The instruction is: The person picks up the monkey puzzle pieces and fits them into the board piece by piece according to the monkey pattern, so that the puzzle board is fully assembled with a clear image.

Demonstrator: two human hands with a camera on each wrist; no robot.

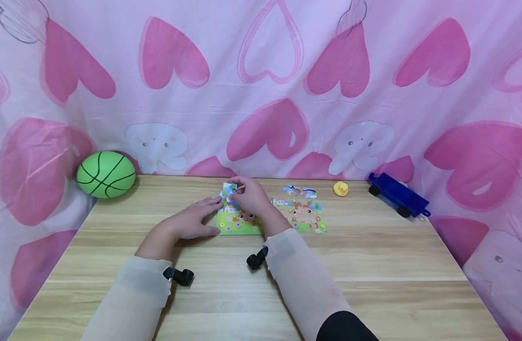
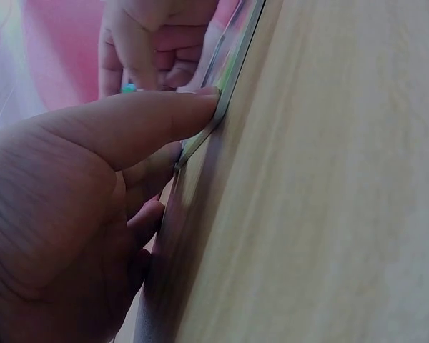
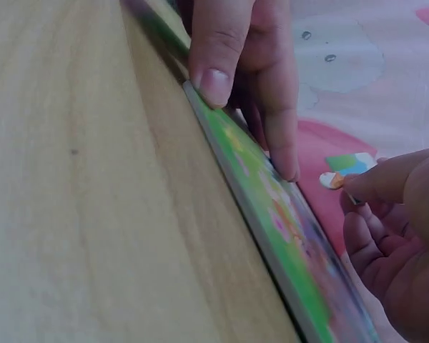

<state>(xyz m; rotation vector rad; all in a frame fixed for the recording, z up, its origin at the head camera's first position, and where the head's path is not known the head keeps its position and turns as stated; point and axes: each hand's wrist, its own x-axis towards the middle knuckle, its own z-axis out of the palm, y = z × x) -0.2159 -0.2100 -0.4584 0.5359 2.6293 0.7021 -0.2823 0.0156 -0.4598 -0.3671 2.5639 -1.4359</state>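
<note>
A jigsaw puzzle board (image 1: 229,230) with a green border and a printed monkey lies on the table. My left hand (image 1: 196,220) rests at its left side, thumb on the front edge and fingers by the left edge, mostly straight. Above the board's upper part, my right hand (image 1: 250,195) pinches a small puzzle piece (image 3: 349,166) between thumb and fingertips; the piece shows green, blue and white. In the head view the right hand hides part of the board. Several other puzzle pieces (image 1: 303,213) with monkey parts lie to the right.
At the back left sits a green ball (image 1: 106,174) with black lines. A yellow toy duck (image 1: 340,188) and a blue toy wagon (image 1: 399,195) stand at the back right. Behind the wooden table (image 1: 218,293) hangs a pink heart-patterned curtain (image 1: 267,128).
</note>
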